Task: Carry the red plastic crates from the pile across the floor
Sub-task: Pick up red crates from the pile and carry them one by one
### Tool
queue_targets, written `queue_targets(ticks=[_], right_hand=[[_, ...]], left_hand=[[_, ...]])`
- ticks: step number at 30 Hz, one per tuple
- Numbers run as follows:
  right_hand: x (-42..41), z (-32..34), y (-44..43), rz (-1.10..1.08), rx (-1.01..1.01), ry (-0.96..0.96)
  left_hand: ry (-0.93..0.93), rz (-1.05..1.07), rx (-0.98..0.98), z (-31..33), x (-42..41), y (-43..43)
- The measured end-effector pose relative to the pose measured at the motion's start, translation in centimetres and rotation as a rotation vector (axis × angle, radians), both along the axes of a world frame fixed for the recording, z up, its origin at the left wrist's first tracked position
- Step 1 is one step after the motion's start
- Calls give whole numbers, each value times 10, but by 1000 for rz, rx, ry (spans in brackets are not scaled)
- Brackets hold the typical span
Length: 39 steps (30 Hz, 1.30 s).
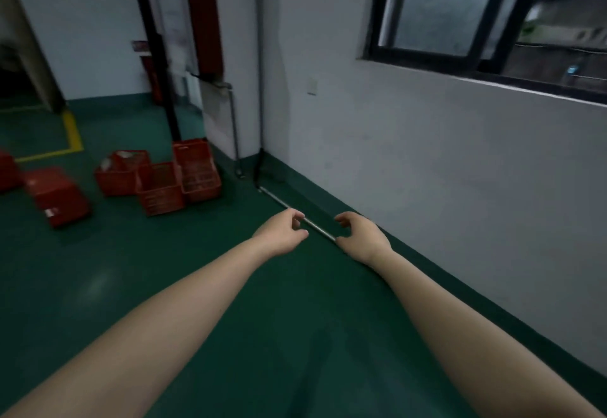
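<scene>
Several red plastic crates stand on the green floor at the left. An upside-down crate (56, 196) lies nearest the left edge. Three open crates cluster beyond it: one (120, 171), one (161, 187), and a tilted one (197, 171) leaning by the wall corner. Part of another crate (6, 171) shows at the frame's left edge. My left hand (282, 232) and my right hand (359, 233) are stretched forward over the floor, fingers loosely curled, holding nothing. Both hands are well to the right of the crates.
A metal pipe (279, 202) runs along the floor by the white wall (427, 171). A window (492, 23) is above on the right. A yellow floor line (70, 135) and a dark post (164, 89) stand behind the crates.
</scene>
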State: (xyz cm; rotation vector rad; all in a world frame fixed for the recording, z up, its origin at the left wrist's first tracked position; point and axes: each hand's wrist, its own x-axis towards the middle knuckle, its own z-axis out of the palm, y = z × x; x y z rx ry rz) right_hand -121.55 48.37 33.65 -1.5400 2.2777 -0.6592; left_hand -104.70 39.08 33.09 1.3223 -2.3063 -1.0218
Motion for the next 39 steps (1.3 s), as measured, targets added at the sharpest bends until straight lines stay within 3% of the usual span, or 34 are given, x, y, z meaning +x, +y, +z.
queue_targets(ticks=[9, 21, 29, 39], right_hand=[[37, -11, -193, 278, -15, 8], [4, -12, -471, 522, -5, 87], [-12, -23, -623, 601, 26, 83], [-23, -32, -855, 633, 53, 159]], left_hand=[[-40, 221, -2, -9, 54, -144], [-34, 485, -24, -11, 28, -379], [-104, 495, 22, -37, 17, -520], [-101, 439, 81, -44, 14, -780]])
